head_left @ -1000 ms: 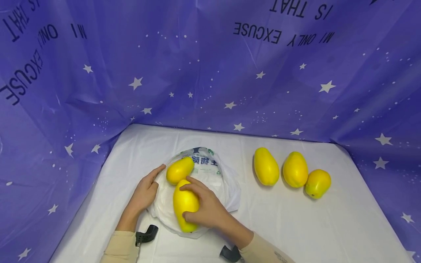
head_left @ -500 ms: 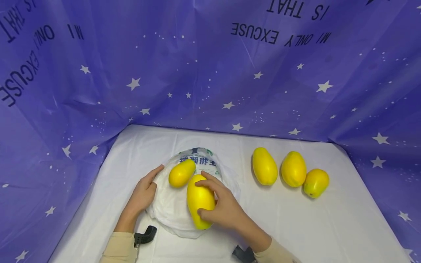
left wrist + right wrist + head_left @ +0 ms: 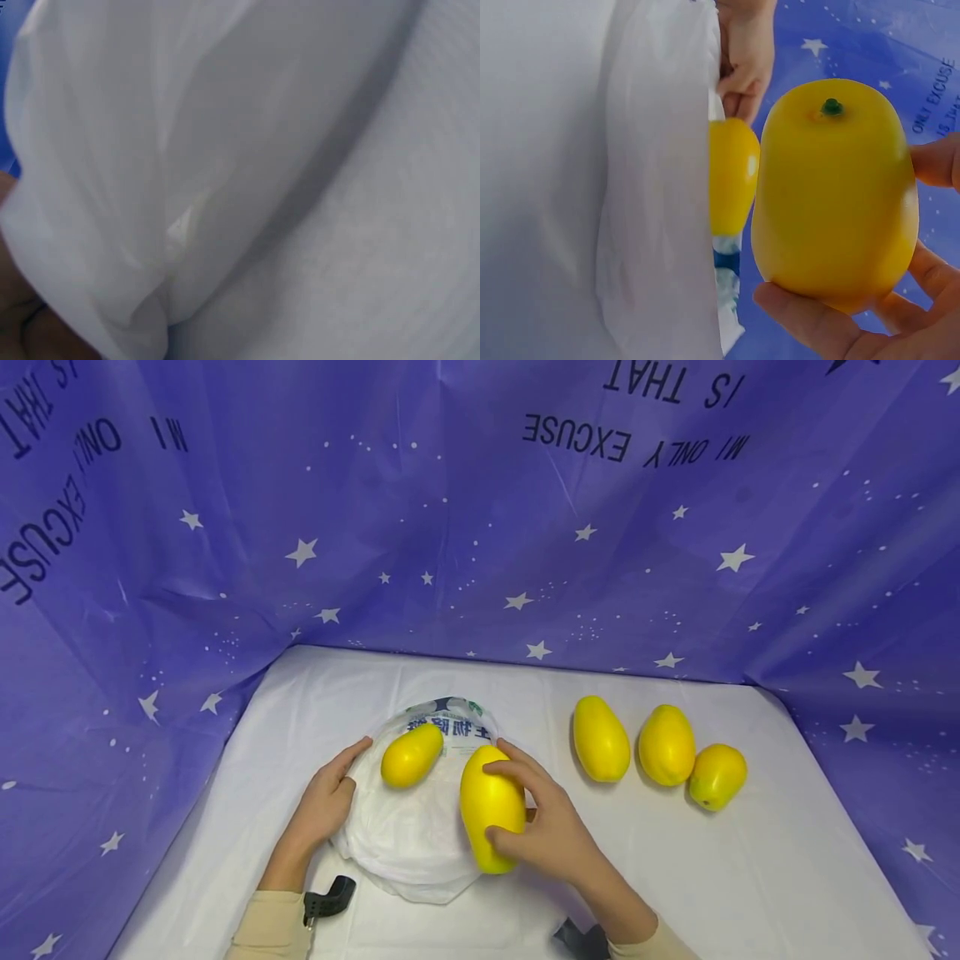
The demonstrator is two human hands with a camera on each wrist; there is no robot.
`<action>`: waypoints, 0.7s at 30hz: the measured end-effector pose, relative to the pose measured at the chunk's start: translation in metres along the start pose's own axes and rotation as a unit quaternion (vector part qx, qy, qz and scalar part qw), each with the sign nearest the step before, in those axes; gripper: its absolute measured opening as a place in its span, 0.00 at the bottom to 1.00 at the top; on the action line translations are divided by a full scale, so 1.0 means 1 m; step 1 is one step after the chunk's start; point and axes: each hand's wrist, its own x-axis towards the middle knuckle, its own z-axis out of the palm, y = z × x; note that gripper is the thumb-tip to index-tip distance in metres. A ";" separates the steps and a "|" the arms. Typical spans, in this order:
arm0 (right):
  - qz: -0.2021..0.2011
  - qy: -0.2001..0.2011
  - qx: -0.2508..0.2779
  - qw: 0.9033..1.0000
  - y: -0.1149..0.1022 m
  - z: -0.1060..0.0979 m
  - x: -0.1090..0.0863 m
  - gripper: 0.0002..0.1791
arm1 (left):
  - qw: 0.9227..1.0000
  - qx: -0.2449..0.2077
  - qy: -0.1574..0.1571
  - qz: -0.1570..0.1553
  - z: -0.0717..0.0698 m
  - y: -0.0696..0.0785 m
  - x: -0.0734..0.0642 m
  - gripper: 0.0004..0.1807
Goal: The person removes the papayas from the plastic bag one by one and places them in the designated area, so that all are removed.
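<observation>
My right hand (image 3: 553, 827) grips a large oblong yellow fruit (image 3: 491, 810), thumb on the near side and fingers across its far end. It is held above the right side of a white plastic bag (image 3: 408, 843). In the right wrist view a small green stem nub (image 3: 832, 107) shows on its end. My left hand (image 3: 324, 802) pinches the bag at its left rim, index finger stretched along the edge. The bag's wall hides part of that hand in the left wrist view. Inside the open bag lies a smaller yellow fruit (image 3: 412, 756).
To the right, on the white-covered table (image 3: 675, 877), rest a long yellow fruit (image 3: 602, 739), a rounder one (image 3: 667, 746) and a small one (image 3: 718, 777) with a greenish end. A purple star-printed sheet (image 3: 480, 527) walls in the back and sides.
My right hand has carried the large yellow fruit rightward, from over the bag's middle to its right side. The left hand stays at the left rim.
</observation>
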 end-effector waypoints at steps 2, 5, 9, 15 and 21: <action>-0.001 0.006 0.005 1.000 0.000 -0.005 -0.003 0.37 | 1.000 0.001 0.001 -0.001 0.000 0.000 0.000 0.34; 0.000 0.015 0.008 1.000 0.001 -0.011 -0.007 0.37 | 1.000 0.004 0.002 -0.001 0.001 0.001 0.000 0.34; 0.004 0.023 0.011 1.000 0.002 -0.020 -0.012 0.38 | 1.000 0.008 0.003 0.000 0.001 0.001 0.000 0.34; 0.022 0.040 -0.003 0.999 0.007 -0.032 -0.023 0.37 | 1.000 0.014 0.005 -0.005 0.001 0.001 0.000 0.33; 0.047 0.067 -0.017 0.997 0.015 -0.043 -0.036 0.37 | 1.000 0.010 0.003 -0.010 0.002 0.001 -0.001 0.33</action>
